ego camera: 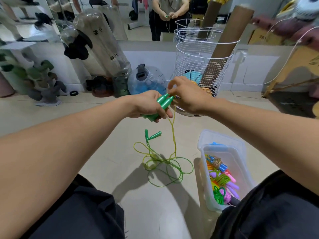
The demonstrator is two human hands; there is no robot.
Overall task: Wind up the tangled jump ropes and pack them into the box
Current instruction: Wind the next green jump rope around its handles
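Head view: the left hand (148,106) is curled round two green handles (164,102) held side by side, tips pointing toward 1 o'clock. The right hand (188,97), just beside the tips, pinches the yellow-green cord (173,133) where it leaves them. From there two strands drop toward 6 o'clock to the floor (107,152) and run into a loose tangle (165,166) of loops. A second pair of green handles (152,135) lies on the floor at 11 o'clock of that tangle; which loops belong to which rope I cannot tell.

The box (222,152), clear plastic, stands at 3 o'clock of the tangle, with bright wound ropes (222,180) already inside.

Judging by the look, the cord is thin, light, glossy plastic: limp enough to coil, springy enough to pop out of a loose wrap, and likely slick between fingertips. The handles are rigid and tapered, the surest place to hold, so they would serve well as the core, with the cord fed under light tension close to the tips. Lifting slowly should let the floor loops slide free rather than cinch into a knot.
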